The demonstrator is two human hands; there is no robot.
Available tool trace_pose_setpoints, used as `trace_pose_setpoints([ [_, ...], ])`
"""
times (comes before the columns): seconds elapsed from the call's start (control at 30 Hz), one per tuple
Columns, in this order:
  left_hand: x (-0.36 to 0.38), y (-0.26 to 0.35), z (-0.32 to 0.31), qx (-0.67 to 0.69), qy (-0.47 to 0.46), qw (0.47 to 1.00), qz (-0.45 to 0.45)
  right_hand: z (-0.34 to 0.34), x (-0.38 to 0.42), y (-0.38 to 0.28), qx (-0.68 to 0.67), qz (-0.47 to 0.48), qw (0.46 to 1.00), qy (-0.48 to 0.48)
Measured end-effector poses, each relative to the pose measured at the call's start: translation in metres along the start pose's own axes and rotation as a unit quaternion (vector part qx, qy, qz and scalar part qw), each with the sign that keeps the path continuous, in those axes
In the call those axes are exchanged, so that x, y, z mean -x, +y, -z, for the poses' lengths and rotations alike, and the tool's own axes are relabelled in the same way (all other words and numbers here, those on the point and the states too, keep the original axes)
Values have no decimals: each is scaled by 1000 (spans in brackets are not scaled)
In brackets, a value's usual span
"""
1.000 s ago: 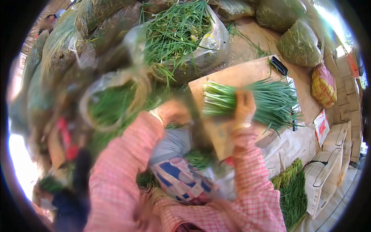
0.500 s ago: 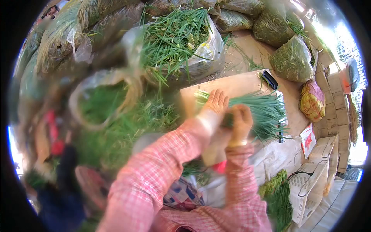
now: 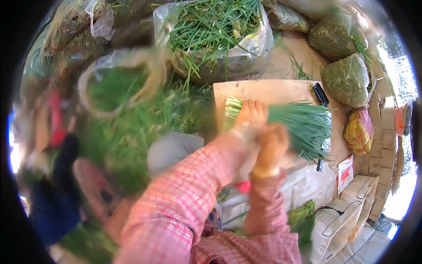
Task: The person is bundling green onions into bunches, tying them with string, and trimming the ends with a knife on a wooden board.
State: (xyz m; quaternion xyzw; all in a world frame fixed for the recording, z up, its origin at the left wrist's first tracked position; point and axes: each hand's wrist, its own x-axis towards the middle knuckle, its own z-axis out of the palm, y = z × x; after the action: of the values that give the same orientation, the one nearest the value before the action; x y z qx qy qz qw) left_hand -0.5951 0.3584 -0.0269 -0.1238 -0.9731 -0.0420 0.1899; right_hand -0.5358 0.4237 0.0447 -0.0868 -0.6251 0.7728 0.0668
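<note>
A thick bundle of garlic chives (image 3: 303, 125) lies on a board (image 3: 263, 90), pale cut ends to the left and green leaves fanned to the right. My left hand (image 3: 252, 115) is wrapped over the bundle just behind the pale ends, fingers side by side. Close below it, my right hand (image 3: 272, 143) is closed at the bundle's near side. Blur and the fingers hide what, if anything, the right hand pinches. Near the board's far right corner rests a dark, shiny object (image 3: 321, 94).
An open plastic bag (image 3: 259, 44) of loose green leaves stands behind the board. Stuffed bags (image 3: 345, 79) and a netted yellow-pink bundle (image 3: 358, 132) sit to the right. White crates (image 3: 336, 224) are at lower right. Another person's dark sleeve (image 3: 66, 163) shows at left.
The view has shifted, so the board and bags appear farther right and lower. My left hand's fingers now curl more over the bundle, and my right hand has closed up nearer to it.
</note>
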Motion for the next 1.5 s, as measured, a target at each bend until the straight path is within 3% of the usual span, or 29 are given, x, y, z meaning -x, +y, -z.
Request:
trace_pose_setpoints([
  [0.03,1,0,1,-3,3,1000,-4,15,14,21,97,89,990,-49],
  [0.13,-1,-4,5,-7,17,1000,-10,22,36,34,8,51,998,-31],
  [0.33,-1,-1,9,1,-5,1000,-17,36,32,36,113,22,991,-66],
  [0.4,-4,-3,8,3,-19,1000,-12,46,17,32,288,100,939,-160],
  [0.43,-1,-3,9,4,-28,1000,-14,39,19,42,240,80,958,-133],
  [0.5,4,0,7,7,-29,999,-22,46,13,31,169,-1,964,-206],
  [0.53,9,0,7,8,-32,999,-23,29,21,-9,221,-67,960,-158],
  [0.57,14,4,5,14,-27,999,-26,44,15,-3,170,38,968,-180],
  [0.63,33,7,36,66,48,996,-25,42,-8,-34,151,153,968,-131],
  [0.7,44,16,100,204,-40,978,-2,37,-50,-45,381,249,881,-129],
  [0.8,65,41,126,486,-212,845,65,12,-113,-34,590,283,720,-232],
  [0.83,71,50,100,622,-218,722,209,12,-127,-18,648,265,665,-262],
  [0.9,81,67,26,788,-200,366,453,37,-145,28,710,275,538,-362],
  [0.93,70,56,46,783,-171,350,484,37,-143,25,738,273,469,-402],
  [1.0,53,37,84,774,-131,316,532,32,-116,-5,714,204,544,-390],
  [1.03,63,43,54,851,-75,225,468,28,-96,-23,711,217,557,-369],
  [1.1,74,51,28,897,16,193,397,34,-58,-33,692,297,590,-290],
  [1.13,73,46,41,882,46,266,386,39,-40,-33,670,364,603,-233],
  [1.2,64,28,76,831,102,410,361,30,-8,-56,655,280,678,-182],
  [1.27,51,13,90,825,136,449,314,27,17,-78,583,288,749,-124],
  [1.33,35,-8,135,856,69,412,304,38,25,-80,491,266,826,-81],
  [1.4,15,-27,169,838,51,505,198,75,7,-51,351,266,897,-44],
  [1.47,-12,-47,213,806,-50,579,112,149,-27,-21,541,281,792,39],
  [1.5,-30,-50,237,782,-49,620,48,181,-42,-13,623,279,727,81],
])
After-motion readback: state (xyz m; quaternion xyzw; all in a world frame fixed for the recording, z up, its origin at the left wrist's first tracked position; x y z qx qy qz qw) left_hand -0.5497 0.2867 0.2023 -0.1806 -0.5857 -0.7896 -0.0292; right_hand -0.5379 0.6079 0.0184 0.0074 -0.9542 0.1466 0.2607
